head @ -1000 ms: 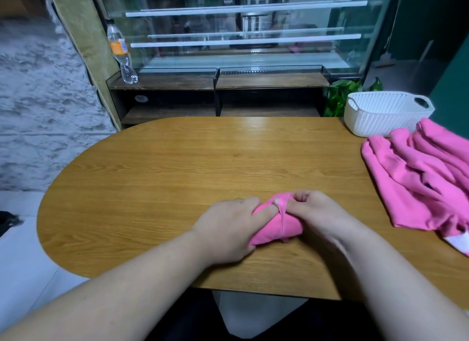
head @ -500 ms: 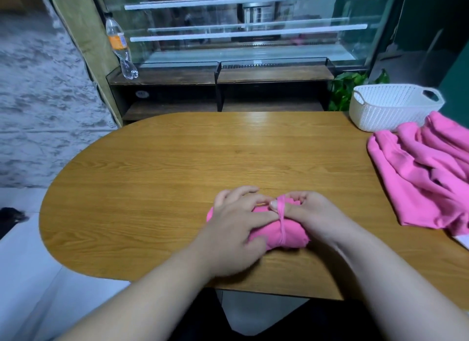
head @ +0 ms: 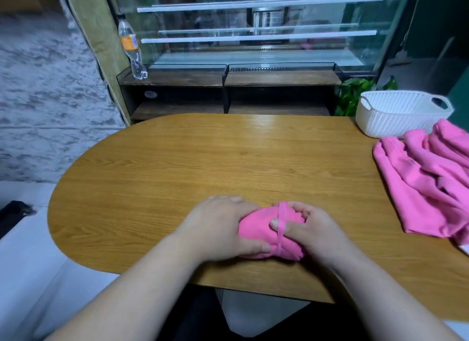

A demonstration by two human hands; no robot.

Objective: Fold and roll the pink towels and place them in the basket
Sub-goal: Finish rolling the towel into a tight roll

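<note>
My rolled towel (head: 256, 233) is a tight pink bundle at 6 o'clock on the table (head: 228, 158), close to my edge. Its hem runs as a narrow band over the top. My left hand (head: 218, 229) and right hand (head: 312, 231) grip its two ends. The loose towels (head: 429, 181) lie in a crumpled pink heap at 3 o'clock. Just behind them, at 2 o'clock, the white basket (head: 396, 115) stands upright.
</note>
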